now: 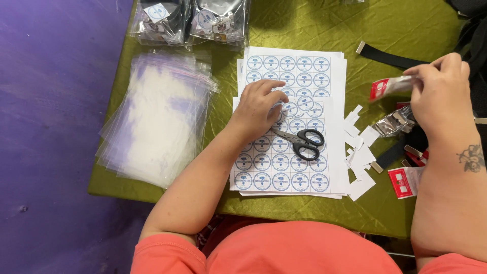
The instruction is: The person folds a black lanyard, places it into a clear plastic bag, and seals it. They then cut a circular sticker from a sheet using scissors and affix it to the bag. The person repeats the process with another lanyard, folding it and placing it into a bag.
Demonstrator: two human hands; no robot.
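From the head view I see my left hand (256, 109) resting palm-down on the white paper sheets printed with rows of round blue-and-white stickers (289, 152), its fingers (274, 96) curled and pinching at one round sticker just under the fingertips; whether that sticker is lifted off the sheet I cannot tell. Just below those fingers, touching the same sheet, lie the black-handled scissors (299, 141), blades pointing toward the hand and loops away from it. My right hand (441, 96) is raised over the table's far right side, fingers closed around a small shiny clear packet with a red-and-white label (388, 87), which sticks out to the left of the fingertips. Beneath that hand sit a crinkled silvery wrapper (395, 123) and black straps with metal ends (390, 57), and nearer my wrist another red-and-white labelled packet (403, 181). Between the two hands lie scattered white paper offcuts (361, 162). Well left of the left hand's fingers is a stack of clear zip bags (157, 116), and beyond it filled clear bags (190, 20), all on the olive-green tablecloth (395, 30).
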